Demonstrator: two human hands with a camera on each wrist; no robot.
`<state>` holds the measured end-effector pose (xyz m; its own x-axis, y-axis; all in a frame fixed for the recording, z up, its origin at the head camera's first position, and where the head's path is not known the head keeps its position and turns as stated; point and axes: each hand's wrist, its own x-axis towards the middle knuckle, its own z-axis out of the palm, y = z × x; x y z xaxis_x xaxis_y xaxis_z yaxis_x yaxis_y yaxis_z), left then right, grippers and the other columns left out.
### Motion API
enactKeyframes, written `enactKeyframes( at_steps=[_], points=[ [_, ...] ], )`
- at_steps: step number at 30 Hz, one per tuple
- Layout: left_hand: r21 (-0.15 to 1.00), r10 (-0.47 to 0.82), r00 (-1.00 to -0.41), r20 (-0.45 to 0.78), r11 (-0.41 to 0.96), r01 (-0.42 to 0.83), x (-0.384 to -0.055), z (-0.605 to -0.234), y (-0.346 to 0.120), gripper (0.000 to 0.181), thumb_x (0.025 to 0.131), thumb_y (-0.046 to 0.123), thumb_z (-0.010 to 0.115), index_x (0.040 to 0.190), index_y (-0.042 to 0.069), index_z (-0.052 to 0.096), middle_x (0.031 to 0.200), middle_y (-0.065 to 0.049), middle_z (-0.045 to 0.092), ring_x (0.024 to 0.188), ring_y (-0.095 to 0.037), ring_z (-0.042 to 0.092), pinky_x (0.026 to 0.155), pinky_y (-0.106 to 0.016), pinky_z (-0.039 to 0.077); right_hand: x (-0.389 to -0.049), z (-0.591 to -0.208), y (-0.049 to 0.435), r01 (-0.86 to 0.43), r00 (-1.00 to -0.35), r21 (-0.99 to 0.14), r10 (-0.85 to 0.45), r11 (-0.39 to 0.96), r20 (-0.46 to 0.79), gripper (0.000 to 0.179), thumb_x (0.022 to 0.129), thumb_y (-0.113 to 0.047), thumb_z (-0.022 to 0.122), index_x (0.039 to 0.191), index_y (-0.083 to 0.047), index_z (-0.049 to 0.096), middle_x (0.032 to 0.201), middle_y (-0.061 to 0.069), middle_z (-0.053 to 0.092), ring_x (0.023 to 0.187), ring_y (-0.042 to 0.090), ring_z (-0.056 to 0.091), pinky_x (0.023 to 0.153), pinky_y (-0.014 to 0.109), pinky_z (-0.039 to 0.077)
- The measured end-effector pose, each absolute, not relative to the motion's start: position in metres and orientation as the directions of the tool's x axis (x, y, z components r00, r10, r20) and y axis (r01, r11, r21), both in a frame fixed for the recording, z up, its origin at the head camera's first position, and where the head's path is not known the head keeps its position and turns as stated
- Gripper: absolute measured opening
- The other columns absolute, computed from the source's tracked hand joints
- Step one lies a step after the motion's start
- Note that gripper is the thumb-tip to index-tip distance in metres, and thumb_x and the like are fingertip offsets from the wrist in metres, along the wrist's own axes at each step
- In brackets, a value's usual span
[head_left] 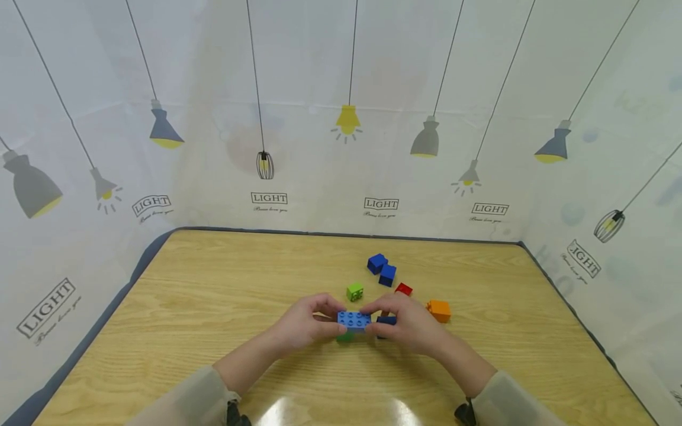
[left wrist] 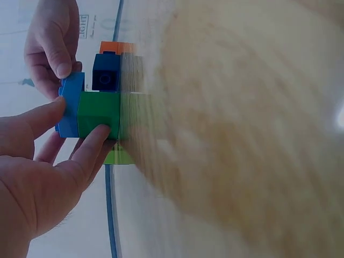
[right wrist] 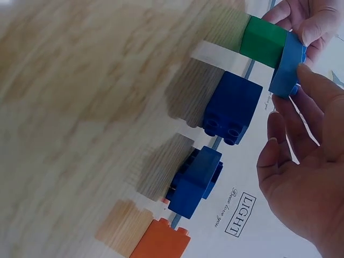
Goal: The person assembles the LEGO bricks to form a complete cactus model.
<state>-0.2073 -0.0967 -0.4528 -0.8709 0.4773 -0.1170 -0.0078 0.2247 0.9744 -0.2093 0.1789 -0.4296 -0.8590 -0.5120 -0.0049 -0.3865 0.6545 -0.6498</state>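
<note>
A light blue toy brick (head_left: 354,320) with studs on top lies across a green brick (head_left: 345,336), its right end overhanging. My left hand (head_left: 301,325) holds the left side. In the left wrist view, its thumb is on the light blue brick (left wrist: 70,110) and a fingertip touches the green brick (left wrist: 99,115). At the overhanging end, my right hand (head_left: 412,325) pinches the light blue brick between thumb and fingers. A dark blue brick (head_left: 386,320) stands beside the green one, partly hidden by my right hand; in the right wrist view this dark blue brick (right wrist: 234,105) is apart from the pair.
Beyond my hands lie a lime green brick (head_left: 354,291), two blue bricks, one near (head_left: 387,274) and one farther (head_left: 377,263), and a partly covered red brick (head_left: 403,289). An orange brick (head_left: 439,310) lies right of my right hand. A printed curtain (head_left: 319,177) borders the wooden table (head_left: 224,278).
</note>
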Motion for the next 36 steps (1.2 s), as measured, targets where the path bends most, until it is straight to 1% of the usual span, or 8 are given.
enactKeyframes(
  at_steps=[4,9,15,19,23,28,32,36],
  points=[
    [0.976,0.476,-0.871,-0.123,0.215,-0.02,-0.207,-0.454,-0.096,0.04,0.097,0.017,0.084,0.134,0.007,0.071,0.132,-0.017,0.071,0.114,-0.025,0.075,0.092,-0.034,0.064,-0.21,-0.43,0.18,-0.382,-0.859,-0.653,-0.512,0.654,-0.011,0.026,0.101,-0.033,0.082,0.127,-0.027,0.081,0.119,-0.007,0.074,0.104,0.018,0.066,0.091,0.039,0.061],
    [0.97,0.457,-0.882,-0.117,0.243,-0.003,-0.208,-0.455,-0.098,0.036,0.097,0.021,0.084,0.13,0.009,0.075,0.129,-0.014,0.073,0.112,-0.023,0.074,0.09,-0.032,0.063,-0.209,-0.43,0.179,-0.381,-0.859,-0.654,-0.513,0.653,-0.012,0.027,0.101,-0.033,0.082,0.127,-0.028,0.081,0.12,-0.006,0.074,0.104,0.019,0.066,0.091,0.039,0.061],
    [0.972,0.467,-0.877,-0.111,0.235,0.003,-0.209,-0.456,-0.101,0.037,0.096,0.017,0.085,0.13,0.007,0.075,0.128,-0.015,0.074,0.112,-0.025,0.075,0.091,-0.033,0.065,-0.209,-0.429,0.178,-0.376,-0.862,-0.655,-0.506,0.655,-0.011,0.027,0.1,-0.032,0.083,0.127,-0.028,0.081,0.12,-0.006,0.074,0.103,0.018,0.066,0.091,0.038,0.061],
    [0.973,0.475,-0.872,-0.119,0.229,-0.008,-0.21,-0.456,-0.1,0.036,0.096,0.015,0.084,0.13,0.007,0.075,0.128,-0.016,0.073,0.111,-0.025,0.076,0.091,-0.034,0.066,-0.209,-0.428,0.18,-0.355,-0.865,-0.674,-0.5,0.648,-0.025,0.028,0.101,-0.034,0.082,0.128,-0.028,0.08,0.122,-0.006,0.074,0.104,0.015,0.066,0.089,0.033,0.059],
    [0.973,0.476,-0.87,-0.127,0.23,-0.016,-0.21,-0.454,-0.099,0.037,0.096,0.014,0.084,0.13,0.006,0.074,0.128,-0.016,0.072,0.111,-0.024,0.075,0.091,-0.035,0.066,-0.21,-0.426,0.187,-0.325,-0.883,-0.701,-0.469,0.634,-0.016,0.03,0.103,-0.035,0.079,0.13,-0.021,0.08,0.123,-0.002,0.076,0.103,0.016,0.066,0.081,0.025,0.058],
    [0.974,0.477,-0.867,-0.143,0.225,-0.036,-0.21,-0.453,-0.099,0.037,0.096,0.014,0.084,0.131,0.006,0.074,0.129,-0.016,0.071,0.111,-0.024,0.075,0.091,-0.036,0.067,-0.217,-0.42,0.199,-0.31,-0.907,-0.707,-0.421,0.636,0.018,0.033,0.106,-0.034,0.075,0.132,-0.014,0.078,0.113,0.0,0.074,0.095,0.022,0.066,0.071,0.027,0.057],
    [0.972,0.474,-0.867,-0.153,0.229,-0.046,-0.209,-0.452,-0.099,0.037,0.097,0.014,0.083,0.131,0.006,0.073,0.13,-0.016,0.071,0.111,-0.023,0.074,0.091,-0.037,0.067,-0.228,-0.417,0.205,-0.298,-0.923,-0.689,-0.384,0.661,0.031,0.032,0.106,-0.034,0.075,0.131,-0.014,0.078,0.113,-0.001,0.076,0.094,0.02,0.064,0.075,0.029,0.055],
    [0.972,0.475,-0.866,-0.158,0.227,-0.052,-0.209,-0.452,-0.099,0.036,0.097,0.013,0.083,0.131,0.006,0.073,0.129,-0.015,0.071,0.111,-0.023,0.075,0.091,-0.038,0.067,-0.242,-0.419,0.204,-0.277,-0.932,-0.68,-0.363,0.679,0.017,0.031,0.107,-0.033,0.074,0.131,-0.014,0.078,0.115,-0.001,0.077,0.097,0.017,0.066,0.081,0.033,0.058]
  ],
)
